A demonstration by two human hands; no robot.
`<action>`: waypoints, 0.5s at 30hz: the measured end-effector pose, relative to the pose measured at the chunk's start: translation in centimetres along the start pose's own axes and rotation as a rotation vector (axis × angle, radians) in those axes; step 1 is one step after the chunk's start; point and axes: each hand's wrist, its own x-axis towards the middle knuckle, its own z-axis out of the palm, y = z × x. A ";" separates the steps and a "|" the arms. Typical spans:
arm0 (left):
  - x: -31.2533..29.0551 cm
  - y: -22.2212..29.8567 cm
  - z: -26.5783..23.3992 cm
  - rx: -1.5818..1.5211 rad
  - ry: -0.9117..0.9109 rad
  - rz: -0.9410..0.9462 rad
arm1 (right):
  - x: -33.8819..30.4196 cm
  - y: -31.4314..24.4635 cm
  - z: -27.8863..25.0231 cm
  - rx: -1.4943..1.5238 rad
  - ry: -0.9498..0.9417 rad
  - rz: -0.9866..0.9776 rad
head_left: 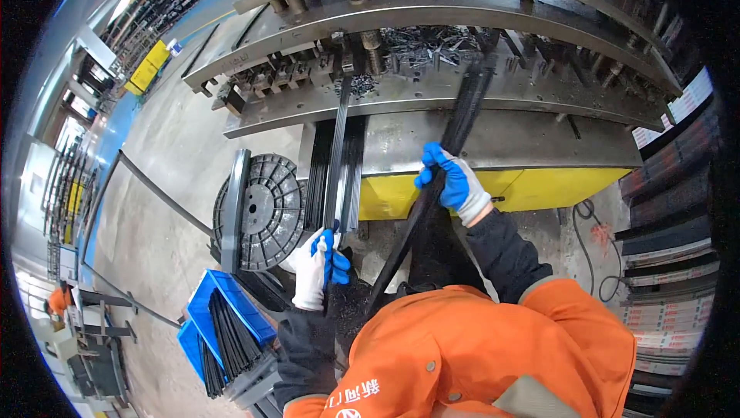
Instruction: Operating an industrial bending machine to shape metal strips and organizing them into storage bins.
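Observation:
My left hand [317, 265], in a white and blue glove, is closed around the near end of a long, narrow metal profile [338, 148]. The profile's far end reaches one of the small dies [347, 62] on the steel press [308, 109]. My right hand [460, 187], gloved the same way, is wrapped round a dark, long bundle of profiles [467, 106]. That bundle slants from the press plate down past my right hand toward my lap; single pieces in it are hard to tell apart. More dark profiles [316, 175] lie beside the left-hand piece.
Metal scraps [432, 48] litter the press bed above a yellow base [566, 189]. At left stand a black reel [270, 206], an upright silver profile [235, 214] and blue trays [258, 325] of black strips. Profile stacks [667, 264] line the right. Another person [58, 300] is far left.

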 end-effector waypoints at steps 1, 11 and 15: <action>0.7 -0.2 0.1 -0.026 -0.020 0.004 | -0.4 -0.5 0.0 -0.018 0.086 -0.023; 3.0 0.9 1.8 -0.051 0.006 -0.022 | -1.7 -1.1 -1.0 -0.163 0.229 -0.161; 3.0 4.8 4.8 -0.088 -0.010 -0.001 | -2.6 -0.6 -1.2 -0.233 0.228 -0.171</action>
